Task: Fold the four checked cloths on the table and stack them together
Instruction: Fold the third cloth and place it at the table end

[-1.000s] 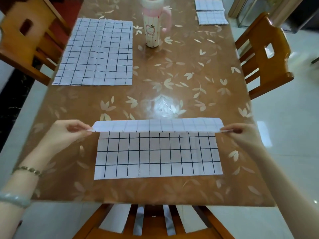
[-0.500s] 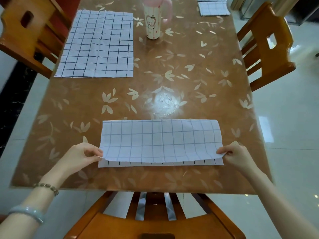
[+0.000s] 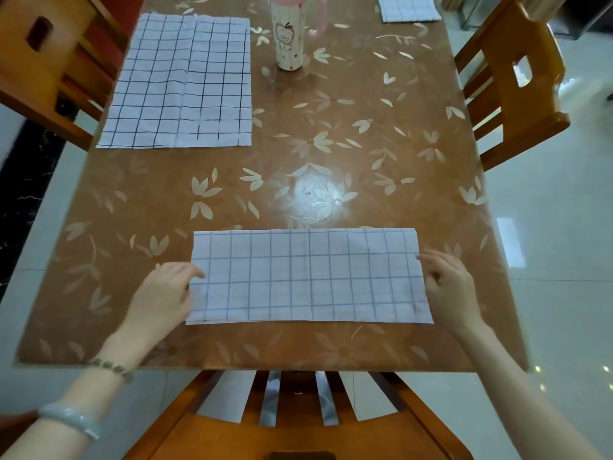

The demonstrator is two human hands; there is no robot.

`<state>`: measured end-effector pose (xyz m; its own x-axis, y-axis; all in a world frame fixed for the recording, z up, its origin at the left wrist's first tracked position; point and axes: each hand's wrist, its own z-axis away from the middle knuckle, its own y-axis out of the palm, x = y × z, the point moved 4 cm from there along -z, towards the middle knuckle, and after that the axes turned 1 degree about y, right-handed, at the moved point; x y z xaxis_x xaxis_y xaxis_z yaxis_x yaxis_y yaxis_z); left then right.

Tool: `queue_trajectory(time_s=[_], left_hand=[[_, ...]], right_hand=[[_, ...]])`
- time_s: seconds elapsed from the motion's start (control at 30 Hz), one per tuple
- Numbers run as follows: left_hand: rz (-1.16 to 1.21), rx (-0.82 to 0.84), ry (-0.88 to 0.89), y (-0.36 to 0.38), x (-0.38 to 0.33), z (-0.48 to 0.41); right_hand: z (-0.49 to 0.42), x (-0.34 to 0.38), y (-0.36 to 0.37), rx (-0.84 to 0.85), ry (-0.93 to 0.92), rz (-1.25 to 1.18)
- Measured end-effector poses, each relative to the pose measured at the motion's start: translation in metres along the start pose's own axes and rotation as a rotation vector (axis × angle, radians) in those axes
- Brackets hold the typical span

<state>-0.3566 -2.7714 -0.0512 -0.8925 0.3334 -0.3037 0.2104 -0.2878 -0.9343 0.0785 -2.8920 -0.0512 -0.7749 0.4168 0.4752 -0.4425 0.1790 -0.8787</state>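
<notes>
A: Position of near cloth [image 3: 308,277]?
B: Flat on table [image 3: 331,144], close to front edge. Folded into 1 long strip, long side running left to right, faint grid side up.
A: Left hand [image 3: 162,293]?
B: On strip's left end. Fingers fairly straight, tips lying on fabric.
A: Right hand [image 3: 451,287]?
B: At strip's right end. Fingers loosely bent, tips touching the edge.
A: Other cloths?
B: 1 unfolded cloth [image 3: 179,81] spread flat at far left. Folded cloths [image 3: 409,8] at far right corner, cut off by frame, count unclear.
A: Anything else?
B: Tall cup [image 3: 288,38] upright at far middle, between those cloths, touching neither.
</notes>
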Motion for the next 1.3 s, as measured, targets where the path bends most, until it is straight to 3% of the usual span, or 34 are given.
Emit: queue_trajectory(time_s=[0.07,0.17,0.3,0.53,0.83,1.0,1.1,1.17,1.3], left_hand=[[0.032,-0.093,0.079,0.01,-0.04,-0.014],[-0.047,-0.038,0.176,0.048,-0.089,-0.047],[-0.161,0.026,0.075,0.094,-0.11,-0.081],[-0.251,0.058,-0.011,0.117,-0.084,-0.085],[-0.261,0.001,-0.193,0.089,0.006,-0.074],[-0.236,-0.051,-0.287,0.077,0.01,-0.066],[-0.256,-0.068,-0.101,0.08,-0.032,-0.067],[-0.247,-0.028,0.028,0.093,-0.068,-0.069],[-0.244,0.026,0.057,0.112,-0.094,-0.072]], right_hand=[[-0.003,0.039,0.028,-0.023,-0.056,-0.084],[0.0,0.105,0.094,0.078,-0.268,-0.079],[-0.007,0.141,0.155,0.266,-0.351,0.005],[-0.026,0.095,0.161,0.254,-0.34,0.244],[-0.05,-0.032,0.088,0.166,-0.039,0.384],[-0.051,-0.026,0.082,0.077,0.019,0.422],[-0.045,0.029,0.095,0.002,-0.093,0.368],[-0.031,0.077,0.121,0.046,-0.245,0.318],[-0.005,0.12,0.163,0.173,-0.402,0.305]])
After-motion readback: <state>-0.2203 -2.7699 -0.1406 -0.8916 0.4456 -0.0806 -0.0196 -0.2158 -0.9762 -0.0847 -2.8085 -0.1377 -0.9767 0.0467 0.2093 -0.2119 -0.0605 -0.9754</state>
